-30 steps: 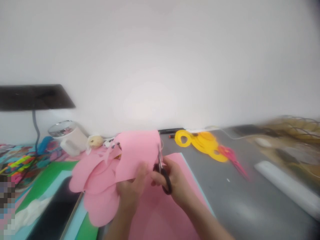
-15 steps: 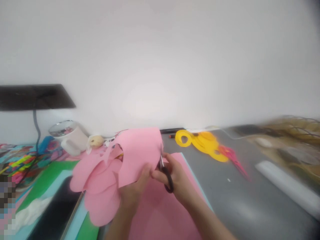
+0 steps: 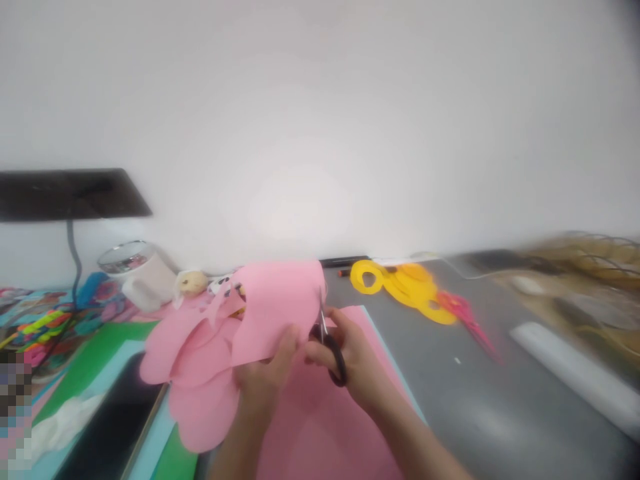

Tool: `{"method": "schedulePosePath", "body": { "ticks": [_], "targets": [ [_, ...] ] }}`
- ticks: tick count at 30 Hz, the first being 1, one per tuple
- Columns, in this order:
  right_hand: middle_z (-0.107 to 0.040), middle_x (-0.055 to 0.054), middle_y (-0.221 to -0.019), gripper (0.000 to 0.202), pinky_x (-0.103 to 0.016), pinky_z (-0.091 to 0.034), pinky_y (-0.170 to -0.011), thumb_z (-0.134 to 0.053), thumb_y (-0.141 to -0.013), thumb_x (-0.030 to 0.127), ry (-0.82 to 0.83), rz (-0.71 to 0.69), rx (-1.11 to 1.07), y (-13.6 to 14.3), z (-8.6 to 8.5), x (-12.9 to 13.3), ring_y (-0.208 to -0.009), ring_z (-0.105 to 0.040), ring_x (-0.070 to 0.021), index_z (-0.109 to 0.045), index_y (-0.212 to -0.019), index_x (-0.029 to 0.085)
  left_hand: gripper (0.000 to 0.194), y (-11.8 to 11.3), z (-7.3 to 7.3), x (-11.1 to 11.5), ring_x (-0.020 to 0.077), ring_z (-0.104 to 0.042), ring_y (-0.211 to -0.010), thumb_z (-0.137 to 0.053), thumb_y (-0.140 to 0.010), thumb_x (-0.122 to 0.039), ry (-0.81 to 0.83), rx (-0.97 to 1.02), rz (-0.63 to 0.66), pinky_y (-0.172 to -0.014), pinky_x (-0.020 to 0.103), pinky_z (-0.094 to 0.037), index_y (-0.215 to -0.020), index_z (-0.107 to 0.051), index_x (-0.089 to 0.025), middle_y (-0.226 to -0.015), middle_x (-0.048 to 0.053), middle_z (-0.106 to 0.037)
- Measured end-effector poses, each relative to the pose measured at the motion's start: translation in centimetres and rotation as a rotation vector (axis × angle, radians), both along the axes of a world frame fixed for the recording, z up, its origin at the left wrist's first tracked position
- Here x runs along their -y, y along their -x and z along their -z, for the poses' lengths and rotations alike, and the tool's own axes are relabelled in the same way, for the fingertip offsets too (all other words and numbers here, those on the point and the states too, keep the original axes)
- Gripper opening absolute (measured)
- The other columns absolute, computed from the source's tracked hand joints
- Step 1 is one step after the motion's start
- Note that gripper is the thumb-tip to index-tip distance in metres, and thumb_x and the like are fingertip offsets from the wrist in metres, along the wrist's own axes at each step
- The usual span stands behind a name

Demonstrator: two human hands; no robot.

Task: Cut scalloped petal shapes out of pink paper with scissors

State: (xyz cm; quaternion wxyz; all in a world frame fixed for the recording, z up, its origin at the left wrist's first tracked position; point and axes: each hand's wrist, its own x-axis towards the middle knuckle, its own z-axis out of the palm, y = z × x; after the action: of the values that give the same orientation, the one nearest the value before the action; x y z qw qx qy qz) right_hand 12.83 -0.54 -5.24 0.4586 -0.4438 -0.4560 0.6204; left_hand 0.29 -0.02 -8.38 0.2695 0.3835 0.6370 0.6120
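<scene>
My left hand (image 3: 267, 370) pinches the lower edge of a pink paper sheet (image 3: 283, 300), thumb on top and the other fingers beneath. The sheet is held up, with a curved notch cut in its left side. My right hand (image 3: 350, 357) grips black-handled scissors (image 3: 337, 360), whose blades meet the sheet's right edge. How far the blades go into the paper is hard to see. Several rounded pink paper cut-outs (image 3: 205, 407) overlap to the left of my left hand. Under both hands lies a larger pink sheet (image 3: 325, 427).
Yellow paper rings (image 3: 367, 277) and pink scissors (image 3: 467, 320) lie to the right on the grey table (image 3: 475, 413). A white mug (image 3: 153, 277) stands at the back left, near green sheets (image 3: 105, 360) and a dark flat object (image 3: 115, 427). A white roll (image 3: 575, 377) lies far right.
The held pink sheet has shifted slightly down and left at its lower edge, with my left hand moving a little left. The scissors have stayed almost in place, their blades looking slightly more parted.
</scene>
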Motion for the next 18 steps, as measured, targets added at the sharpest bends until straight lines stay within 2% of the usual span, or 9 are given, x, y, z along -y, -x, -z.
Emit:
{"method": "schedulePosePath", "body": {
  "ticks": [3, 7, 12, 14, 18],
  "targets": [
    [-0.051, 0.007, -0.06, 0.041, -0.026, -0.043, -0.061, -0.076, -0.065, 0.028, 0.003, 0.002, 0.005, 0.0, -0.1, 0.1, -0.059, -0.051, -0.0127, -0.051, -0.096, 0.02, 0.032, -0.2, -0.7, 0.1, 0.0275, -0.07, -0.085, -0.079, -0.059, -0.04, -0.028, 0.022, 0.011, -0.074, 0.037, -0.059, -0.078, -0.069, -0.016, -0.084, 0.012, -0.073],
    [-0.053, 0.007, -0.059, 0.039, -0.026, -0.044, -0.058, -0.076, -0.065, 0.027, 0.011, 0.015, 0.032, 0.1, -0.2, 0.1, -0.056, -0.052, -0.013, -0.051, -0.095, 0.02, 0.03, -0.6, -1.6, 0.3, 0.0248, -0.07, -0.078, -0.077, -0.061, -0.035, -0.062, 0.13, 0.049, -0.066, 0.031, -0.059, -0.08, -0.067, -0.014, -0.08, 0.01, -0.073],
    [-0.052, 0.008, -0.055, 0.039, -0.023, -0.042, -0.052, -0.075, -0.065, 0.024, 0.034, 0.016, 0.04, 0.1, -0.3, -0.1, -0.053, -0.051, -0.0114, -0.052, -0.096, 0.018, 0.029, -0.4, -1.5, 0.1, 0.0216, -0.068, -0.064, -0.076, -0.06, -0.034, -0.078, 0.226, 0.131, -0.059, 0.029, -0.058, -0.078, -0.067, -0.013, -0.067, 0.006, -0.07],
    [-0.052, 0.008, -0.054, 0.04, -0.021, -0.04, -0.05, -0.076, -0.064, 0.024, 0.052, 0.021, 0.043, 0.2, -0.4, -0.1, -0.052, -0.05, -0.0108, -0.052, -0.096, 0.018, 0.03, -0.1, -1.2, 0.0, 0.0229, -0.068, -0.065, -0.077, -0.058, -0.036, -0.064, 0.227, 0.158, -0.062, 0.031, -0.058, -0.075, -0.066, -0.013, -0.065, 0.006, -0.07],
    [-0.053, 0.008, -0.054, 0.044, -0.022, -0.04, -0.051, -0.077, -0.061, 0.025, 0.08, 0.018, 0.038, 0.4, -0.7, 0.1, -0.052, -0.052, -0.0111, -0.052, -0.096, 0.018, 0.033, 0.3, -0.5, -0.2, 0.0253, -0.069, -0.079, -0.078, -0.059, -0.036, -0.077, 0.182, 0.097, -0.075, 0.035, -0.058, -0.081, -0.066, -0.014, -0.078, 0.009, -0.072]
  ]
}}
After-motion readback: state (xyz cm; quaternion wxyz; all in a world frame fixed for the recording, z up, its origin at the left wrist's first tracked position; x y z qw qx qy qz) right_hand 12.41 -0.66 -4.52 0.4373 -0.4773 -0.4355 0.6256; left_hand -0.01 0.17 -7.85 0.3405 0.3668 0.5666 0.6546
